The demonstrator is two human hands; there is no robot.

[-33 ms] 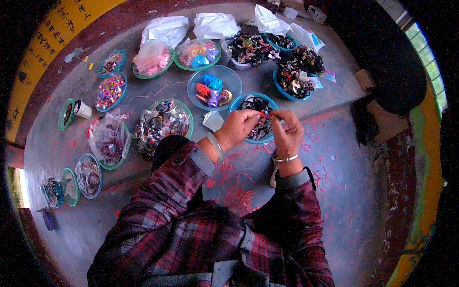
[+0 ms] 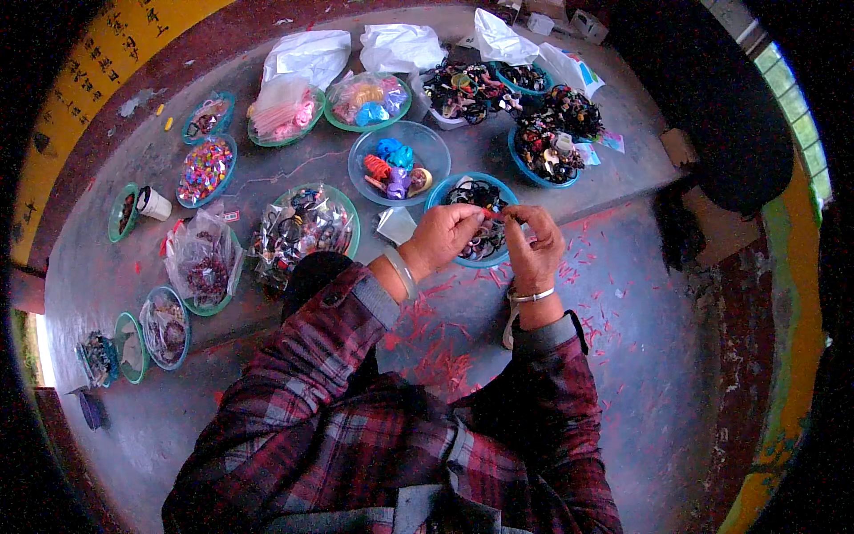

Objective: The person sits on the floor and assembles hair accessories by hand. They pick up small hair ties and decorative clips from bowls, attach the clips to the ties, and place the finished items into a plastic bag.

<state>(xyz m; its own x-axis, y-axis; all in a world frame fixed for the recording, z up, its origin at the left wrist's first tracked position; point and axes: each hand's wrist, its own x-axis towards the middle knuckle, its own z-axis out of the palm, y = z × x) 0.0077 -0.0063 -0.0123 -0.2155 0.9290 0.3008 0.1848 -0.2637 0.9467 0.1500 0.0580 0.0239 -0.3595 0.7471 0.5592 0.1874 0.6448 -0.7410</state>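
My left hand (image 2: 442,237) and my right hand (image 2: 535,242) meet over a blue-rimmed bowl (image 2: 483,262) of dark hair ties. Both are closed in a pinch, thumb against forefinger. Between the fingertips shows a small red piece (image 2: 496,216), too small to name more closely. The bowl holds black bands and small trinkets, partly hidden by my hands. Left of it lies a small white packet (image 2: 397,224). Past my left hand, a clear basin (image 2: 358,181) holds blue, red and purple hair clips. Each wrist wears a pale bangle.
More bowls stand left and behind: bright beads (image 2: 205,170), bagged accessories (image 2: 304,224), pink items (image 2: 283,116). At the back right a blue bowl (image 2: 544,178) is heaped with dark hair ties. Red scraps (image 2: 445,363) litter the grey surface below my hands. White bags (image 2: 307,56) lie along the back.
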